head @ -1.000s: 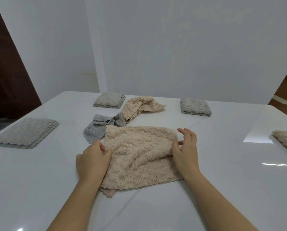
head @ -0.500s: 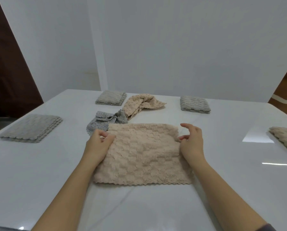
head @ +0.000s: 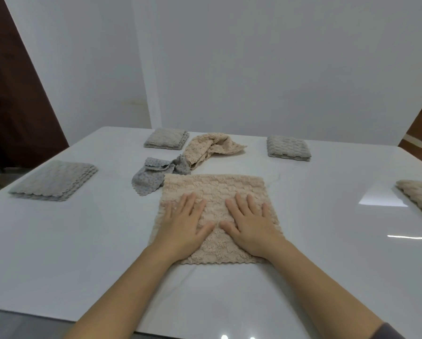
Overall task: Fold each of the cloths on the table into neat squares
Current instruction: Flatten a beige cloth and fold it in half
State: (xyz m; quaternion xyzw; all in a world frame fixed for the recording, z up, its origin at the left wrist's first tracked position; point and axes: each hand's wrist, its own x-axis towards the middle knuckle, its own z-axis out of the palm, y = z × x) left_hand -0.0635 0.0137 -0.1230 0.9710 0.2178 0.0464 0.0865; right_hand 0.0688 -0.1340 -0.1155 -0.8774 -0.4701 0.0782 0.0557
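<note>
At the near centre of the white table, I see the left hand and right hand flat, fingers straight, pressing the beige cloth; a crumpled grey cloth lies just beside its far-left corner.

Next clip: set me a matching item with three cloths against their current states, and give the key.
Cloths:
1. near beige cloth
2. dotted grey cloth
3. grey cloth at far left

States:
a. crumpled, unfolded
b. folded, untouched
c. flat under the left hand and right hand

Pairs: 1-c; 2-a; 3-b
</note>
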